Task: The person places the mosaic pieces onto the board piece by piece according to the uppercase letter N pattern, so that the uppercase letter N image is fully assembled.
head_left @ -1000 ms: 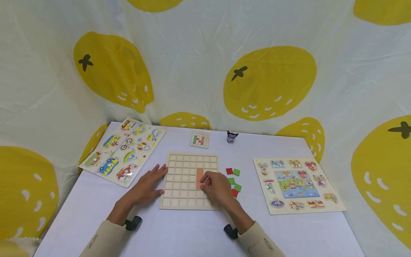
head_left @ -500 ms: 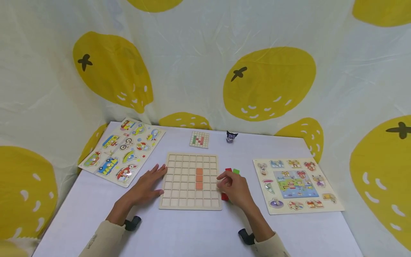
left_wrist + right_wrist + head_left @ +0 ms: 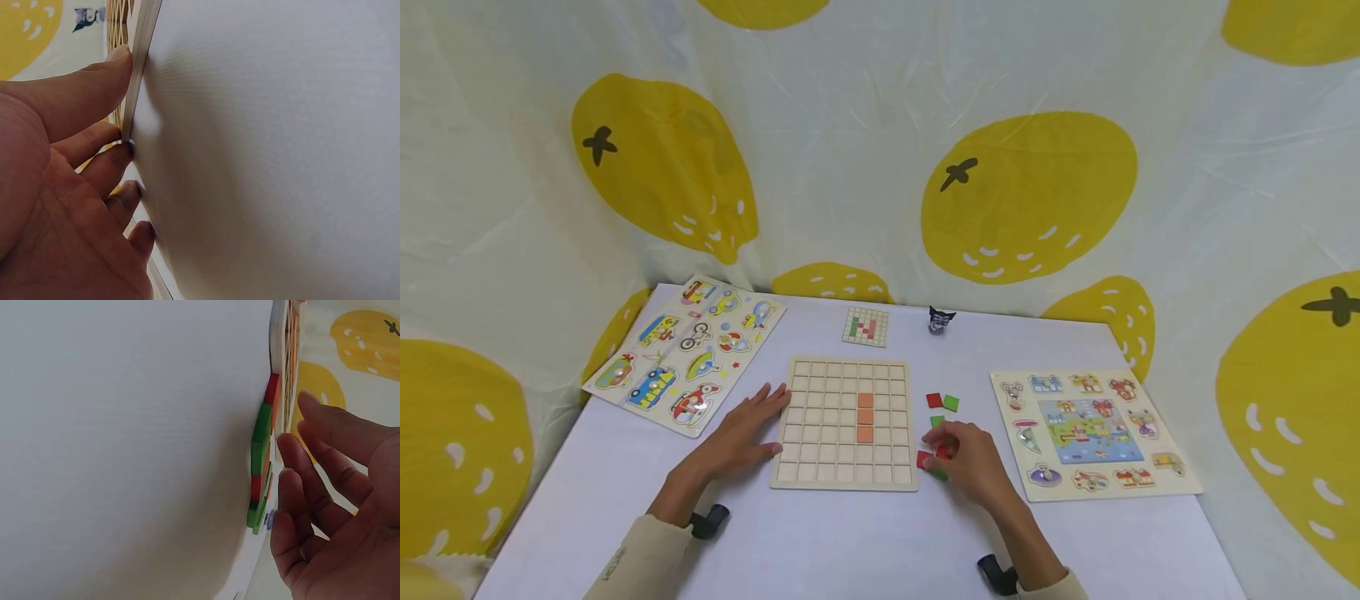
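A wooden grid board (image 3: pixel 820 425) lies in the middle of the table, with three orange tiles (image 3: pixel 865 417) in one column of its cells. My left hand (image 3: pixel 737 437) rests at the board's left edge, its fingers and thumb touching the rim, as the left wrist view also shows. To the right of the board, my right hand (image 3: pixel 970 458) hovers over loose tiles. In the right wrist view its fingers are loosely bent with nothing between them. Near it are red tiles (image 3: pixel 924 459) and green tiles (image 3: pixel 262 422); the hand partly hides some. Another red tile (image 3: pixel 934 400) and green tile (image 3: pixel 951 402) lie farther back.
Behind the board lie a small pattern card (image 3: pixel 866 326) and a dark figurine (image 3: pixel 940 320). A vehicle puzzle board (image 3: pixel 688 354) is at the left, another picture puzzle (image 3: pixel 1093 433) at the right. A lemon-print curtain (image 3: pixel 850 167) hangs behind the table.
My right hand has left the orange tiles on the board and moved right and nearer, over the loose red and green tiles. The left hand has stayed in place.
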Demonstrator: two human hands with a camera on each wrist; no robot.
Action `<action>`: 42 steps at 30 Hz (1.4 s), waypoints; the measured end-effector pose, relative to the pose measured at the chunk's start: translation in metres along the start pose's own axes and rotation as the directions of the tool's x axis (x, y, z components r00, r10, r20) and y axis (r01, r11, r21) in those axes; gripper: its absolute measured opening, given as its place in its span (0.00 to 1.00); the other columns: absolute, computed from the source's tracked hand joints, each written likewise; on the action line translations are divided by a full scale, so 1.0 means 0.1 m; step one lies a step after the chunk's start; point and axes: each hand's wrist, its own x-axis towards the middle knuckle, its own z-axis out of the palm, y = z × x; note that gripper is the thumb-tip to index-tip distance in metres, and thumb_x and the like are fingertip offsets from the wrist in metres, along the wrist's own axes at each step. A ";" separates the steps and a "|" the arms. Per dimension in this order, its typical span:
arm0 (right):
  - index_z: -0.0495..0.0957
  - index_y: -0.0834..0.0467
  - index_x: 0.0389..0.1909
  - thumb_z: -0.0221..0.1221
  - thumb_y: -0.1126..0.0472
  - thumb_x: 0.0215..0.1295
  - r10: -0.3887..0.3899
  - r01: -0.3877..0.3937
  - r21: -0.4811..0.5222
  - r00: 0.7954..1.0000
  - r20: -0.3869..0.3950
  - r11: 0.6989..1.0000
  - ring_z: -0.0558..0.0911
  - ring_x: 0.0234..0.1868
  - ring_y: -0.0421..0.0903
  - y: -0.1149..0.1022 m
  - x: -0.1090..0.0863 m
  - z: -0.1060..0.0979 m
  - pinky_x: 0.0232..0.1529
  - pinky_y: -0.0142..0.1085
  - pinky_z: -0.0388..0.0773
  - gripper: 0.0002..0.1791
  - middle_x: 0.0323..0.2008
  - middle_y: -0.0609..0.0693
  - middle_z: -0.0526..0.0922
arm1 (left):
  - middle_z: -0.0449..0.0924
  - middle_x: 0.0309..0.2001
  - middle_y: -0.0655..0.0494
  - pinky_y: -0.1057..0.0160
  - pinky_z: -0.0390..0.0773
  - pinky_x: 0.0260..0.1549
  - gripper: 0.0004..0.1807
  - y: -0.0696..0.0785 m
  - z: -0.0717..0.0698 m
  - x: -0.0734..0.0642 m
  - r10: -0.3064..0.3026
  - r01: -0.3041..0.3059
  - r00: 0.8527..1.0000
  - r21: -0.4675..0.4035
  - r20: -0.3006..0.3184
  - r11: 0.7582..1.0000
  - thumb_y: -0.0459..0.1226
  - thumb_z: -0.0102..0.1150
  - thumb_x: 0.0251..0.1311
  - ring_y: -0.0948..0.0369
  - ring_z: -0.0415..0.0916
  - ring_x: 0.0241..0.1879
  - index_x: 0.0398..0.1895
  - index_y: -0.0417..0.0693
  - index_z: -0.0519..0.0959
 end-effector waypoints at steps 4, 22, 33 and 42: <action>0.89 0.46 0.41 0.81 0.63 0.53 -0.041 0.042 -0.048 0.999 0.005 0.998 0.77 0.41 0.42 0.04 -0.01 0.05 0.42 0.32 0.79 0.16 0.36 0.42 0.84 | 0.53 0.86 0.45 0.32 0.46 0.83 0.47 0.00 0.00 0.00 0.004 -0.004 1.000 0.002 0.001 1.000 0.32 0.70 0.64 0.38 0.44 0.86 0.84 0.41 0.58; 0.89 0.45 0.34 0.80 0.64 0.55 -0.072 0.073 -0.083 0.997 0.017 0.994 0.75 0.40 0.42 -0.02 0.00 0.07 0.42 0.35 0.75 0.12 0.31 0.41 0.80 | 0.53 0.86 0.44 0.32 0.46 0.82 0.46 0.02 -0.01 0.00 0.011 -0.011 1.000 -0.001 -0.001 1.000 0.31 0.70 0.64 0.37 0.44 0.85 0.84 0.40 0.59; 0.85 0.46 0.33 0.79 0.63 0.57 -0.069 0.070 0.027 0.997 -0.016 0.997 0.74 0.35 0.42 -0.07 0.00 0.03 0.35 0.30 0.71 0.12 0.27 0.42 0.79 | 0.52 0.86 0.44 0.32 0.46 0.83 0.47 0.06 -0.03 0.00 -0.002 0.002 1.000 -0.002 0.008 1.000 0.32 0.70 0.64 0.37 0.43 0.85 0.84 0.41 0.58; 0.85 0.46 0.32 0.78 0.61 0.59 -0.077 0.078 0.072 0.997 -0.016 0.994 0.75 0.32 0.42 -0.25 -0.02 0.19 0.30 0.30 0.71 0.10 0.27 0.40 0.82 | 0.53 0.86 0.44 0.32 0.46 0.82 0.47 0.06 -0.03 0.00 -0.011 0.011 1.000 0.009 0.006 1.000 0.32 0.71 0.64 0.37 0.44 0.85 0.84 0.42 0.58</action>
